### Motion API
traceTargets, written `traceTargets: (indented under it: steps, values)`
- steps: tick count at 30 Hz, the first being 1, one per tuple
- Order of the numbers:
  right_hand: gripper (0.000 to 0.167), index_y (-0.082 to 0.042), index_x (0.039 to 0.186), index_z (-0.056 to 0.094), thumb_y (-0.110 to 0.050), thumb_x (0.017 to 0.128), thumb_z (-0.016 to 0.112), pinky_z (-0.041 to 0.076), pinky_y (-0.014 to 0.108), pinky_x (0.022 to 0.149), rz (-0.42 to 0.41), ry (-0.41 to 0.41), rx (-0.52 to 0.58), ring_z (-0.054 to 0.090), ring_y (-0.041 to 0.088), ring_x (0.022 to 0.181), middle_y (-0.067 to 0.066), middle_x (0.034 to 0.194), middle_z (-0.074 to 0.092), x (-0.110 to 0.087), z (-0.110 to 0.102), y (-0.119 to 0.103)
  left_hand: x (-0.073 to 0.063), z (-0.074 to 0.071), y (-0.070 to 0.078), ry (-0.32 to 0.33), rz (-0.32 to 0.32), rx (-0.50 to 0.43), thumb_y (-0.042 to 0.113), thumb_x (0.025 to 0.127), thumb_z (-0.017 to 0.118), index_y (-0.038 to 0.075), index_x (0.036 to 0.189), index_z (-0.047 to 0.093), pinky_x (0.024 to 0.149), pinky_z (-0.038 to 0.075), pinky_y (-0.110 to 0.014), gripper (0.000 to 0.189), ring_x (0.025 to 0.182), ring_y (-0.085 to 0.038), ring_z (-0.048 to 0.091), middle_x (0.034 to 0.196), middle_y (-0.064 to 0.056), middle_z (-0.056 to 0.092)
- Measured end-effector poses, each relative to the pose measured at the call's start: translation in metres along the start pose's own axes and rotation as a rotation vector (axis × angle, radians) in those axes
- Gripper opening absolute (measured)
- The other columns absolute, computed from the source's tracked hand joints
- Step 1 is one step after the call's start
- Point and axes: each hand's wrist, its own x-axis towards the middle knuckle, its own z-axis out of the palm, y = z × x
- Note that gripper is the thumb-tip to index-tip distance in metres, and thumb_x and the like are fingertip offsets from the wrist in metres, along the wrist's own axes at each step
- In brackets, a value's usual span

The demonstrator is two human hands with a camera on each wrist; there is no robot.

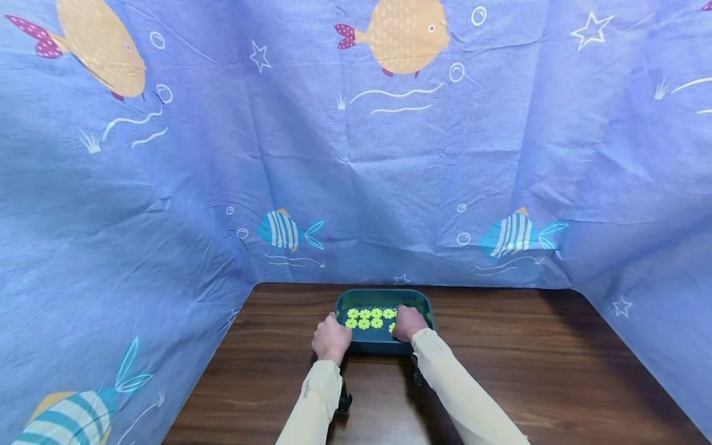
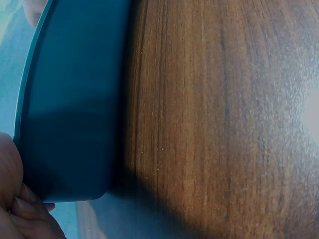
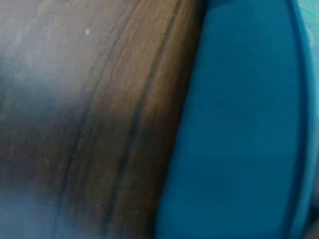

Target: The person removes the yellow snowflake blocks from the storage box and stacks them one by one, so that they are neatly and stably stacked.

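Observation:
A dark teal rectangular tray (image 1: pixel 381 347) with raised walls lies on the table, its long side facing me. Inside it, several bright yellow flower-shaped pieces (image 1: pixel 364 324) lie in two rows. My left hand (image 1: pixel 332 339) grips the tray's near left corner, and its curled fingers (image 2: pixel 11 164) show at the rim in the left wrist view. Over the tray's right part is my right hand (image 1: pixel 410 322), bent down among the yellow pieces and covering some of them. Its fingertips are hidden, so I cannot tell whether it pinches a piece. The tray's wall (image 3: pixel 239 129) fills much of the right wrist view.
The brown wood-grain table (image 1: pixel 528 364) extends to both sides of the tray. Behind and beside it hangs a blue cloth (image 1: pixel 400 173) printed with fish, stars and bubbles. Dark straps or mounts hang under both wrists, below the cream sleeves (image 1: pixel 461 395).

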Motion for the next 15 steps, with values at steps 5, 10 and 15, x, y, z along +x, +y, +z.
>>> traceTargets:
  steps: [5,10,15]
  values:
    - [0.023,-0.012,0.070,0.056,-0.003,0.085,0.071,0.045,0.028,0.061,-0.164,0.077,0.108,0.051,0.011,0.060,-0.004,0.065,0.055,-0.001,-0.018,0.007,0.001,0.000,0.000,0.002,0.006,0.007,0.014,0.087,0.065,0.006,0.139,0.061,0.071,0.054,-0.056,0.052,0.082,-0.039,0.067,0.116,-0.024,0.071]
    - [0.008,-0.008,0.091,0.069,-0.009,0.087,0.076,0.055,0.033,0.073,-0.212,0.247,0.231,0.068,0.016,0.077,0.003,0.083,0.073,-0.006,-0.060,0.025,0.002,0.000,-0.002,-0.001,0.012,0.018,0.015,0.087,0.065,0.005,0.138,0.062,0.076,0.055,-0.058,0.053,0.090,-0.042,0.069,0.118,-0.024,0.070]
    - [0.009,-0.005,0.096,0.072,-0.013,0.090,0.073,0.055,0.039,0.073,-0.199,0.265,0.144,0.069,0.020,0.079,0.007,0.087,0.075,-0.018,-0.111,0.059,0.002,-0.003,-0.003,-0.006,0.016,0.016,0.016,0.087,0.066,0.005,0.139,0.061,0.074,0.055,-0.057,0.054,0.088,-0.042,0.069,0.118,-0.025,0.070]
